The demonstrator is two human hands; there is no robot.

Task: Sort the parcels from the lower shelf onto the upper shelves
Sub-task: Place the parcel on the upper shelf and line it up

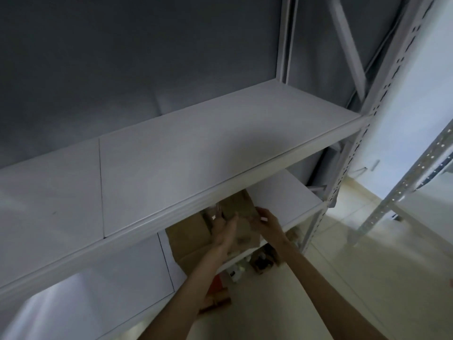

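Both hands are in under the wide white shelf, on either side of a brown cardboard parcel that sits on the middle shelf below it, its far end running back out of sight under the board above. The left hand lies flat along the parcel's left side with fingers fairly straight, while the right hand has its fingers bent round the near right corner (the picture is smeared just there, so how firm that hold is I cannot say). A second, larger brown box stands touching the first on its left. The parcel looks like plain corrugated board: stiff enough to take a squeeze from both sides, dry and not slippery, and probably light to middling for its bulk, though what is inside is anyone's guess. I would judge the safest hold to be palms low on the two opposite sides near the bottom edges. The wide shelf above is the likely place for it. More small goods sit blurred on the lowest level.
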